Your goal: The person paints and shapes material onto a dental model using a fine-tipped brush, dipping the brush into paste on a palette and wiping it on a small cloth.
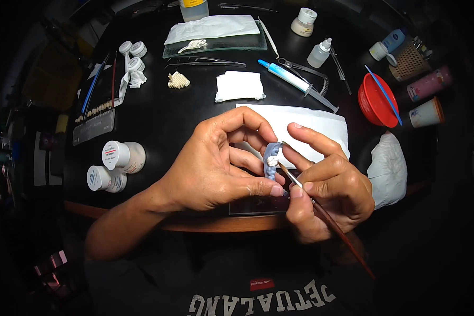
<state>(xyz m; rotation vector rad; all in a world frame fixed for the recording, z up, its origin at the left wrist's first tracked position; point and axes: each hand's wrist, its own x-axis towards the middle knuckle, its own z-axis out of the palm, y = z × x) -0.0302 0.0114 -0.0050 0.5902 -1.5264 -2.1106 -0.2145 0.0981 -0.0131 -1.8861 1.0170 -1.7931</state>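
Observation:
My left hand (218, 158) grips a small blue-grey dental model (272, 148) between its thumb and fingers, above the near edge of the table. A white build-up (272, 161) covers one tooth in the row. Pinched in my right hand (332, 187) is a thin paintbrush (325, 216) with a dark red handle and a metal ferrule. The brush tip points at the white tooth, close beside it; whether it touches I cannot tell. The right index finger is stretched out above the model. Some of the model hides behind the left fingers.
White paper (321, 126) lies beyond my hands, with a folded white pad (240, 86) farther back. A blue-tipped syringe (300, 84) lies behind the paper. To the right stand a red bowl (371, 102) and a white cloth (387, 168); two labelled jars (116, 156) sit left. A glass slab (221, 47) is at the back.

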